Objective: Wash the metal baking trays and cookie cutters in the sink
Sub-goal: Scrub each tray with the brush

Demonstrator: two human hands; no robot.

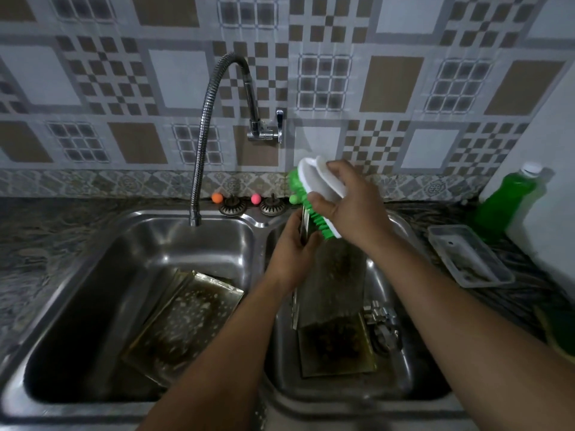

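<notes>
Over the right sink basin, my left hand (291,247) grips the top left edge of a metal baking tray (333,284) that stands tilted on end. My right hand (351,203) holds a white scrub brush with green bristles (308,181) against the tray's top edge. Another dirty tray (336,349) lies flat on the right basin's floor beneath it. A third soiled tray (186,318) leans in the left basin (93,275). Small metal cookie cutters (384,325) lie in the right basin, to the right of the trays.
A flexible chrome tap (205,126) arches over the left basin, with no water seen running. Two drain strainers (231,206) sit on the back rim. A green dish-soap bottle (510,200) and a clear plastic container (469,256) stand on the counter at right.
</notes>
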